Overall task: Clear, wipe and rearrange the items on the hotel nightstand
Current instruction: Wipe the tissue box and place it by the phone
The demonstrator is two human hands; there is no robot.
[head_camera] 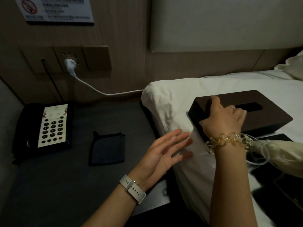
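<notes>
one tissue box (pixel 265 118) lies flat, long axis running left-right, slot up.

Dim room, grainy; white bedsheet (pixel 205 89) brightest; left fingers (pixel 178 136) motion-blurred; wide-angle bending at edges.

Non-task fixtures, as we record them:

- Wall (pixel 124 30) – wood-grain panelling, brown, behind everything.
- Notice (pixel 55 9) – white card, dark lower border, fixed at upper left on the wall; carries a red no-smoking symbol (pixel 29 6); we cannot read its blurred print.
- Socket panel (pixel 96 58) – tan plates in a row, set into the wall below the notice.
- White plug (pixel 70 64) – seated in the middle plate.
- White cable (pixel 98 91) – sags from the plug, runs right to the mattress edge.
- Black cord (pixel 52 81) – drops from the panel's left end.
- Headboard (pixel 221 22) – pale padded panel, upper right.
- Bed sheet (pixel 246 82) – white, creased at the near corner.
- Pillow (pixel 293 66) – cream, at the far right edge.
</notes>
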